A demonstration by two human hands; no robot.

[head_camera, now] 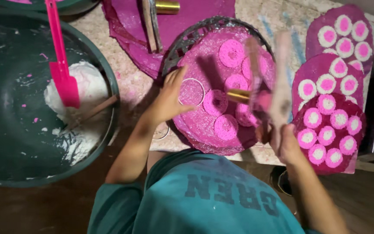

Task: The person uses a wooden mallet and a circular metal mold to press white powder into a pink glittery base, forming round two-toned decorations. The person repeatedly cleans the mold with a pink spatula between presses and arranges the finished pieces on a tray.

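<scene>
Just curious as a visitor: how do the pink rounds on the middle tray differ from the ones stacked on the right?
The middle-tray rounds are solid pink throughout, while the right-hand rounds have white rims around pink centres. The middle-tray rounds lie on a sheet in a dark woven tray, under the left hand; the right-hand rounds sit on overlapping purple sheets, untouched. Both are small, flat discs in groups.

A small home food workshop. A big basin (5, 143) holds white dough; pink ring cakes (327, 134) crowd the rough worktable (278, 17).
</scene>
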